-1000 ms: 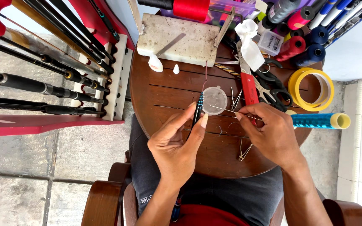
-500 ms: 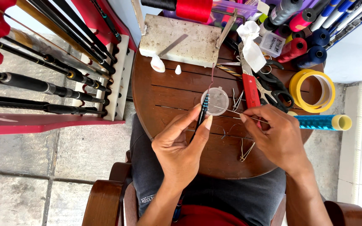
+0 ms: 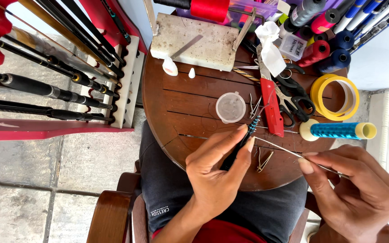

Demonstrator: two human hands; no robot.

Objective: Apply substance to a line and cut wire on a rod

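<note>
Thread wrap on a dark rod section, held over the round worktop (image 3: 176,112).

The rod section (image 3: 244,139) slants, its blue-banded tip toward the clear lid (image 3: 230,107), pinched in the left hand (image 3: 217,173); the right hand (image 3: 354,189) pinches a pale thread (image 3: 278,148) running off it. Steady, even thread tension and a slow roll between the fingers would likely suit this best.

My left hand (image 3: 214,177) and right hand (image 3: 354,189) are both bare: no gloves, no rings, no watch, and no sleeves reaching either wrist. My nails are short and plain. Over my lap I wear dark grey shorts (image 3: 167,189) with a small white printed mark near the hem (too small to make out), and below them a red shirt (image 3: 221,231) shows.
</note>
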